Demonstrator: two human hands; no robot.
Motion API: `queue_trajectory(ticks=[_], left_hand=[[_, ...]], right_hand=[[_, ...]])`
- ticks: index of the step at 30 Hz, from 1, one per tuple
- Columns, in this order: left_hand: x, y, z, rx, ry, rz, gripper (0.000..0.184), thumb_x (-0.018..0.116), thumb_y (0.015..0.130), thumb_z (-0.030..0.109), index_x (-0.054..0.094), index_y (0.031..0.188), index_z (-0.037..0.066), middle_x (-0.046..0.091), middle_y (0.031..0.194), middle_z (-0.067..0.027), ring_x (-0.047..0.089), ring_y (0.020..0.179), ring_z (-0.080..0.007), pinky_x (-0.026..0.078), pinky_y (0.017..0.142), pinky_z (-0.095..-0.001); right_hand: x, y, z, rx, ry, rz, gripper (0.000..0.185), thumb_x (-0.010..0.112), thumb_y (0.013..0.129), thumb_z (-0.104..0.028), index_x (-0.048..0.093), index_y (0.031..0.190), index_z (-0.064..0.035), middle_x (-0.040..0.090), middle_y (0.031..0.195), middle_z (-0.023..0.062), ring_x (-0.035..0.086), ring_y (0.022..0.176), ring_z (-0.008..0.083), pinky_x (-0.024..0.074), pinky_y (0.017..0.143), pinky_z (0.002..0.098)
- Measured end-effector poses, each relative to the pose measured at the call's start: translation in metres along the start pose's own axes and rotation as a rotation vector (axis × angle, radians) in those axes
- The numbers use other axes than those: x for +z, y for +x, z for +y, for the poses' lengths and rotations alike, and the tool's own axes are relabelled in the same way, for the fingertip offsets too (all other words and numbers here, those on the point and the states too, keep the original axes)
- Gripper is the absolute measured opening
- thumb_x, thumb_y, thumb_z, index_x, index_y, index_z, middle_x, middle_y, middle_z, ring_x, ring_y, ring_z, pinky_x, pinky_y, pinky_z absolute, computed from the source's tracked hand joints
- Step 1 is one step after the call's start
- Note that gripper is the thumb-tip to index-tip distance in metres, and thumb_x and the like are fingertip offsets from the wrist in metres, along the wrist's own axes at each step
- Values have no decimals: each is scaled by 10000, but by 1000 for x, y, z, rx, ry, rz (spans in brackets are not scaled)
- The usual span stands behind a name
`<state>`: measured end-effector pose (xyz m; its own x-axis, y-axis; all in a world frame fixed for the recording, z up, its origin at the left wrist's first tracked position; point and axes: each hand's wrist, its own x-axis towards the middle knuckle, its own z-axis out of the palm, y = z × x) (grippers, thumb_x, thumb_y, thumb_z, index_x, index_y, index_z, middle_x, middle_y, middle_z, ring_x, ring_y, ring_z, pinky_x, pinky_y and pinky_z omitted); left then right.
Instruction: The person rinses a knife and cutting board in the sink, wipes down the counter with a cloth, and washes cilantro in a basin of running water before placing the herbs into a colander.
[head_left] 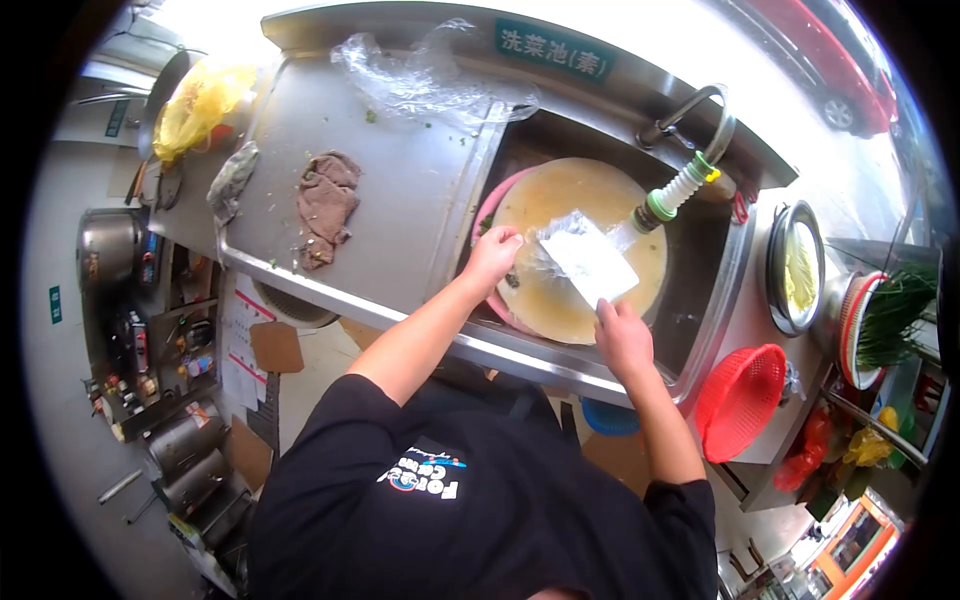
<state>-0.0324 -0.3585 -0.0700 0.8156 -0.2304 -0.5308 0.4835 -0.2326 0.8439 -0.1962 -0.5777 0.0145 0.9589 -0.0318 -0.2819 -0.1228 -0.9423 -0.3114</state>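
Cleaver (592,266) Held Over a Pink Tub (497,197)

I see the right hand (626,338) with its fingers wrapped around the cleaver's handle. The wide blade is over cloudy water (560,315), near the green and white spout (672,190). The left hand (492,257) is near it, fingers curled in; I cannot tell if they hold anything. The tub sits in a metal sink (690,300). To the left, a brown cloth (327,207) and clear plastic (420,75) lie on the surface (400,190).
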Motion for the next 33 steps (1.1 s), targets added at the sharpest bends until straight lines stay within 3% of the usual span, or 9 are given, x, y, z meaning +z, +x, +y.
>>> queue_trajectory(ticks=[8,14,17,19,20,22,28,32,33], left_hand=[[-45,-34,-1,65,-130,53,307,576,951,138,581,1197,-46,644,1035,-76,589,889,-123,484,790,-268],[-79,-61,15,53,-233,-65,243,544,977,128,594,1157,-28,646,1034,-72,613,885,-128,509,804,-276],[-94,-71,21,72,-175,-37,238,535,984,130,593,1153,-26,647,1038,-72,621,907,-135,512,821,-282],[-99,-76,25,28,-229,-13,236,537,984,135,597,1148,-23,650,1041,-71,623,917,-137,511,817,-282],[-98,-78,24,26,-226,-14,236,537,984,135,597,1148,-23,650,1041,-71,623,917,-137,511,817,-282],[-92,-81,23,32,-201,-57,230,538,981,130,603,1140,-22,654,1031,-72,624,916,-136,512,810,-278],[-56,-69,17,31,-142,-181,212,550,974,115,614,1129,-15,651,1012,-48,614,906,-114,512,791,-263],[-51,-72,20,54,-77,-213,215,547,976,109,609,1136,-21,649,1027,-58,613,927,-119,513,822,-264],[-55,-73,17,72,-77,-209,218,540,979,101,603,1144,-28,647,1048,-67,614,928,-124,512,843,-271]], right_hand=[[-3,34,-9,0,28,-48,439,658,836,-147,532,1256,-169,573,986,154,602,925,361,509,759,466],[45,16,33,64,78,7,395,658,834,-151,569,1219,-164,601,1005,151,611,930,360,513,775,451],[70,54,41,-65,-32,98,311,618,888,-172,573,1189,-114,621,944,151,614,890,367,508,785,445],[76,88,32,195,456,204,254,576,944,-212,572,1140,-50,639,867,125,638,814,314,538,721,407],[63,101,23,197,459,204,254,576,944,-212,572,1140,-50,639,867,125,638,814,314,538,721,407],[19,122,0,636,1614,148,262,578,971,-243,573,1110,-21,644,848,94,651,756,233,568,667,350],[-12,134,-1,276,2035,146,258,586,976,-221,558,1144,-27,647,914,85,671,766,202,592,683,333],[-33,133,31,315,1666,-36,263,602,953,-164,584,1155,2,656,1017,107,665,939,241,563,773,349],[-25,138,56,198,1657,189,244,617,935,-149,595,1123,6,655,1015,98,655,922,218,538,796,334]])
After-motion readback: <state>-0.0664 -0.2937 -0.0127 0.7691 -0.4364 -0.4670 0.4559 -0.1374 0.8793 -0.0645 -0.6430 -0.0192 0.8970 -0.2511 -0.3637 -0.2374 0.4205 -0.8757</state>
